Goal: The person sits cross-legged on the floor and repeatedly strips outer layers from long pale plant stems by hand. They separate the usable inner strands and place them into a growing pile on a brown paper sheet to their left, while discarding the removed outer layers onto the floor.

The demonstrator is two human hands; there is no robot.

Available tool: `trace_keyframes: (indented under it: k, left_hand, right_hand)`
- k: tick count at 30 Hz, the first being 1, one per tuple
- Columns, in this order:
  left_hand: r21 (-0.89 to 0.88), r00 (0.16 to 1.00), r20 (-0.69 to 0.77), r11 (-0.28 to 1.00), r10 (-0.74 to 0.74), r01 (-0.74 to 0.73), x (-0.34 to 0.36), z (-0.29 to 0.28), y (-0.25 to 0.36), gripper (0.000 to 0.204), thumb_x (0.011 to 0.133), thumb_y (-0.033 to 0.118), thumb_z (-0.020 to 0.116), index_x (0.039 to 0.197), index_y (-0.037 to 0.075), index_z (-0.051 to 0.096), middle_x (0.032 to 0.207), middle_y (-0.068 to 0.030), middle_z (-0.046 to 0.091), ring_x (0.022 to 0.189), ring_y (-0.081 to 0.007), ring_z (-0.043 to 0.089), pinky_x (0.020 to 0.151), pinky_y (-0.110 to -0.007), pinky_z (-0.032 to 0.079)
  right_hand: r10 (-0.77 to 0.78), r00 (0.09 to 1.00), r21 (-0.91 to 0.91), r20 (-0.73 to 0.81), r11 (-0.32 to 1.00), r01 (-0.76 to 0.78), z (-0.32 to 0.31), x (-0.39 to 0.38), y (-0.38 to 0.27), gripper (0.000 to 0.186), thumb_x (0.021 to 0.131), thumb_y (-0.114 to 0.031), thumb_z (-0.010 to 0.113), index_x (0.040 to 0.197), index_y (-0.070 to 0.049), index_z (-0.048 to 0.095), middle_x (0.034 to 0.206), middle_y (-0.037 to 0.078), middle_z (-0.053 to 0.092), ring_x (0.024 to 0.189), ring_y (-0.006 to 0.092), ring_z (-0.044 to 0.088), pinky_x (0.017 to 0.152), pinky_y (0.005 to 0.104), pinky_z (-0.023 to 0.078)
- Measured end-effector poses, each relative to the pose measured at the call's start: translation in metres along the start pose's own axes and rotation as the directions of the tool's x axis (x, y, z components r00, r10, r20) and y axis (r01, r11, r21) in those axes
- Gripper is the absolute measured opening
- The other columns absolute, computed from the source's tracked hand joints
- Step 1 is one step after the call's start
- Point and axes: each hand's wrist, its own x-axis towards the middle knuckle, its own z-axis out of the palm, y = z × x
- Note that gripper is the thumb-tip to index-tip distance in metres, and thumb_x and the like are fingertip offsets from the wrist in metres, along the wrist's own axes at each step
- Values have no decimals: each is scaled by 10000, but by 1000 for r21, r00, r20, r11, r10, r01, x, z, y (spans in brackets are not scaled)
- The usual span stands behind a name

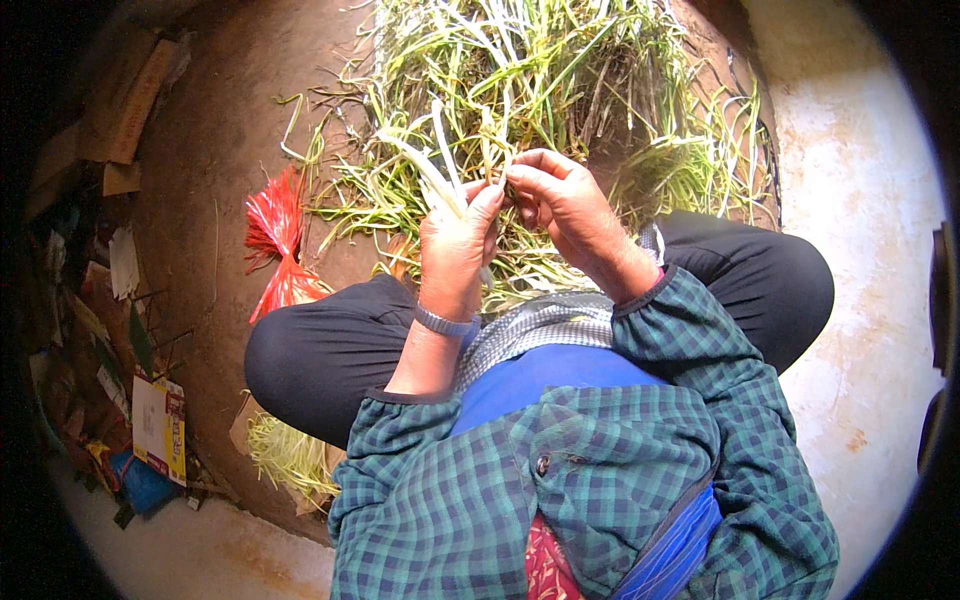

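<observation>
My left hand [457, 240] is closed around a small bunch of pale white-green leafy stalks [432, 172], whose white ends fan out up and to the left. Close beside it, my right hand [560, 200] pinches a thin stalk [503, 150] between thumb and forefinger, near the left fingertips. Parts of the fingers are hidden behind the hands. Right beyond both hands spreads a large loose heap of similar green and yellowish stalks [560, 60], some of them dry and brown.
Left of my knee lies a bundle of red plastic strings [278, 240] on the brown floor [190, 250]. A smaller pile of pale stalks [292, 455] sits behind that knee. Cardboard [140, 100] and mixed scraps line the far left. A pale wall [850, 200] runs along the right.
</observation>
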Motion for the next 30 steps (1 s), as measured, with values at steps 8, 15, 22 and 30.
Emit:
trace_keyframes:
  k: [8, 15, 22, 30]
  left_hand:
    - [-67, 997, -13, 995, 78, -79, -4, -2, 6, 209, 919, 154, 636, 1075, 24, 589, 814, 0, 622, 496, -7, 385, 416, -158, 286]
    - [-250, 872, -351, 864, 340, -437, -19, -40, 55, 155, 943, 160, 610, 1053, 53, 585, 880, -34, 632, 501, -9, 379, 386, -145, 307]
    - [-170, 860, -384, 889, 336, -424, -22, -48, 56, 119, 955, 147, 591, 1018, 50, 564, 909, -72, 638, 492, -20, 393, 392, -165, 306]
    - [164, 813, -403, 907, 420, -388, -20, -49, 58, 247, 961, 118, 562, 1175, -2, 549, 981, -82, 657, 469, 4, 370, 372, -156, 286]
  right_hand:
    - [-3, 999, -137, -45, 991, -3, -10, 3, 6, 171, 909, -180, 634, 1013, -45, 613, 773, 8, 620, 591, 66, 534, 520, 206, 420]
    - [-446, 882, -763, -151, 621, 182, -76, 41, 21, 264, 898, -168, 620, 1127, -35, 618, 927, 20, 645, 669, 53, 562, 588, 218, 485]
    - [-643, 758, -934, 107, 197, 298, -59, 66, 2, 474, 813, -160, 647, 1259, -84, 503, 1264, 139, 526, 1068, 345, 567, 896, 392, 476]
    - [-256, 739, -693, 623, -619, 370, -50, 65, 46, 204, 753, -131, 603, 943, -62, 634, 986, 100, 589, 1048, 270, 521, 914, 435, 394]
